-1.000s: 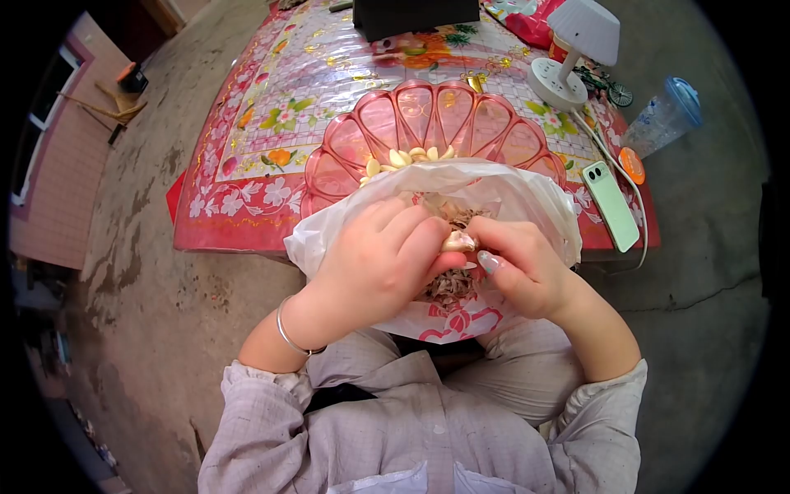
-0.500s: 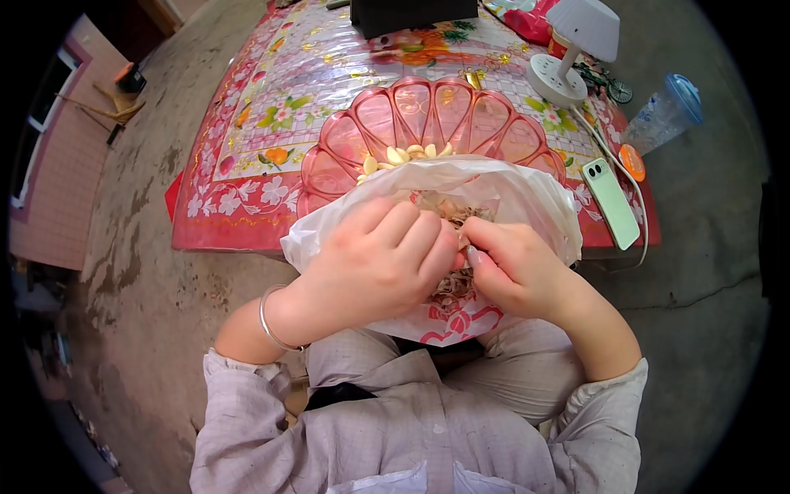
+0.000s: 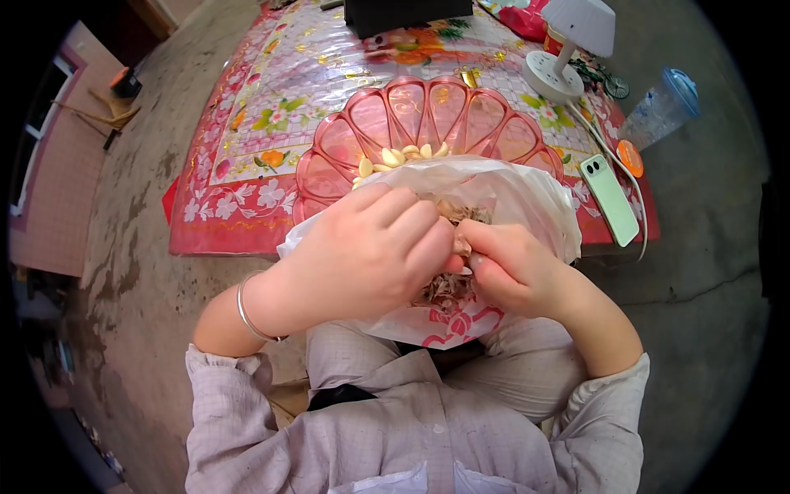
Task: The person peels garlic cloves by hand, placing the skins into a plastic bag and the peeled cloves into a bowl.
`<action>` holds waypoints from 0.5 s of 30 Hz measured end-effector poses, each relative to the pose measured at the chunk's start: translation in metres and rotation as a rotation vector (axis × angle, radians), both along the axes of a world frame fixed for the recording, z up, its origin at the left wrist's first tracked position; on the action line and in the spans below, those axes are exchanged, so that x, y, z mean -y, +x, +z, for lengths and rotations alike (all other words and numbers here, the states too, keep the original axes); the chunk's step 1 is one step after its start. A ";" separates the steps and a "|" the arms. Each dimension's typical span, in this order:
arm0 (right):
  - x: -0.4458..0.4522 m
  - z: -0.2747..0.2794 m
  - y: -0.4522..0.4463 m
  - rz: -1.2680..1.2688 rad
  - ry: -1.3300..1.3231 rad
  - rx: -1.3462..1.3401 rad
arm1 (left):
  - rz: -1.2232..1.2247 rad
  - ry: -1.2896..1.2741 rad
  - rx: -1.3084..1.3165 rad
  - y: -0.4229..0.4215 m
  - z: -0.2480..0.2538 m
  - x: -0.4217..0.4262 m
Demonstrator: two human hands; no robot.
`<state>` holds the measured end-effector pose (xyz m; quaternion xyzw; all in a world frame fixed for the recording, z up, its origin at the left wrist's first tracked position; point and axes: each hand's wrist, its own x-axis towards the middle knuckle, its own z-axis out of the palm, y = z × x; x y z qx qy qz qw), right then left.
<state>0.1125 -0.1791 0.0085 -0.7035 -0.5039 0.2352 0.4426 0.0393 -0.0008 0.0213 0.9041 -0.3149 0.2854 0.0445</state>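
Note:
Over an open white plastic bag (image 3: 535, 193), my left hand (image 3: 370, 251) is closed, its fingertips curled out of sight around a small garlic piece. Beside it my right hand (image 3: 514, 267) pinches the papery skin (image 3: 462, 245) of that garlic between thumb and forefinger. The two hands nearly touch. Dry brown peelings (image 3: 448, 292) lie inside the bag below them. Behind the bag's rim, peeled garlic cloves (image 3: 392, 156) rest in a pink, petal-shaped clear dish (image 3: 424, 107). The bag covers the near part of the dish.
A flowered red cloth (image 3: 234, 222) covers the table. On the right are a light green phone (image 3: 609, 200), a white lamp (image 3: 583, 25) with a cable, an orange round item (image 3: 629, 158) and a clear cup with a blue lid (image 3: 662, 107). A black object (image 3: 407, 12) stands at the back.
My left hand and forearm have moved slightly left, with the wrist turned. The garlic piece, plainly visible between my fingers a second ago, is now mostly hidden. My right hand stays close to its place.

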 end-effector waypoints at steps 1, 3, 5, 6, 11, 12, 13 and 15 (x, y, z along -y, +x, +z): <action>0.000 -0.001 0.000 0.018 0.045 -0.016 | -0.053 -0.126 -0.106 0.002 -0.001 -0.003; 0.002 0.002 0.002 0.027 0.075 0.020 | -0.060 -0.241 -0.252 -0.001 -0.002 -0.008; 0.003 0.003 0.002 0.036 0.105 0.054 | -0.066 -0.358 -0.401 -0.005 -0.002 -0.010; 0.003 0.002 0.002 0.012 0.125 0.027 | -0.077 -0.483 -0.537 -0.009 -0.002 -0.009; 0.004 0.000 0.004 0.049 0.196 -0.076 | -0.080 -0.649 -0.743 -0.011 -0.005 -0.007; 0.003 0.000 0.004 0.057 0.185 -0.039 | -0.081 -0.658 -0.759 -0.010 -0.006 -0.007; 0.003 0.000 0.004 0.065 0.175 -0.001 | -0.084 -0.666 -0.775 -0.010 -0.006 -0.007; 0.003 0.006 0.002 0.071 0.092 -0.025 | -0.087 -0.713 -0.853 -0.009 -0.006 -0.008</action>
